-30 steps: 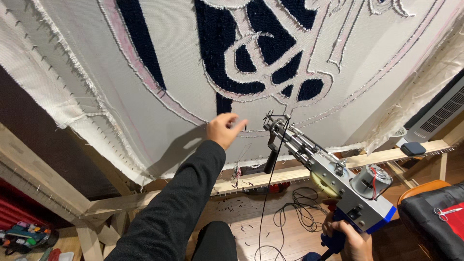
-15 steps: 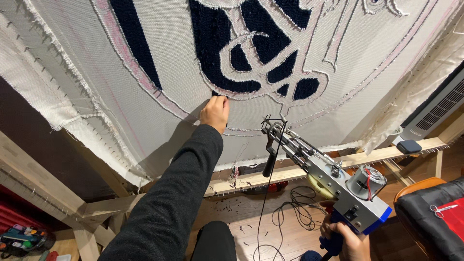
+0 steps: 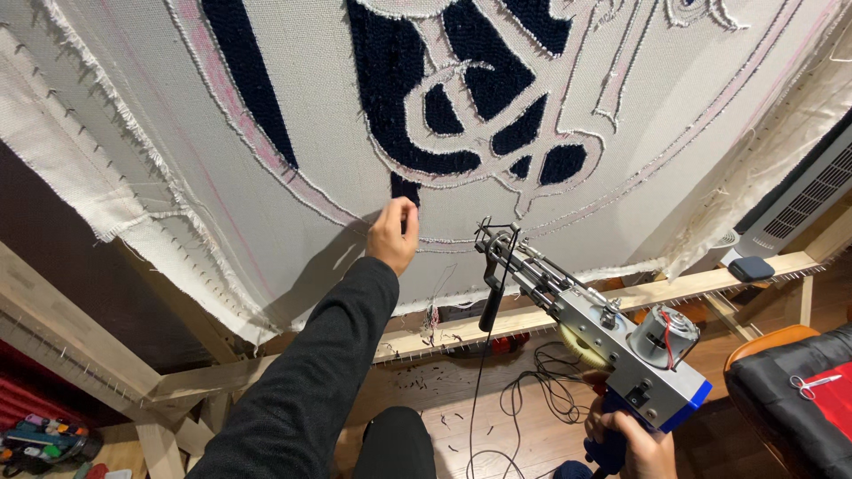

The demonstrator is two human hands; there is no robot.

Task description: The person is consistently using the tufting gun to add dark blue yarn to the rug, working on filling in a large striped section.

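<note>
Head view, one moment logged. Compared with the frames a second and half a second earlier, the left hand (image 3: 394, 232) has been raised from just beside the tufting gun's tip to the lower edge of the dark pile, and the backing cloth (image 3: 293, 62) is now seen from closer. The fingers are curled narrow, thumb and fingertips pinched against the cloth just below a small navy tufted patch (image 3: 405, 186); whether a loose yarn is gripped cannot be told.

The tufting gun (image 3: 586, 319) has been kept low and off the cloth, its needle end (image 3: 493, 238) just right of the left hand. The right hand (image 3: 632, 443) is wrapped shut around the blue grip at bottom right.

Materials: cloth is pale, coarse-woven, stretched taut and fraying at the edges on a wooden frame (image 3: 497, 325) studded with small nails. Navy pile reads dense and looped, bordered by pink outlines. Gun body is grey metal with an exposed motor and a black front handle. Black cable (image 3: 532, 399) is coiled on wood flooring.
</note>
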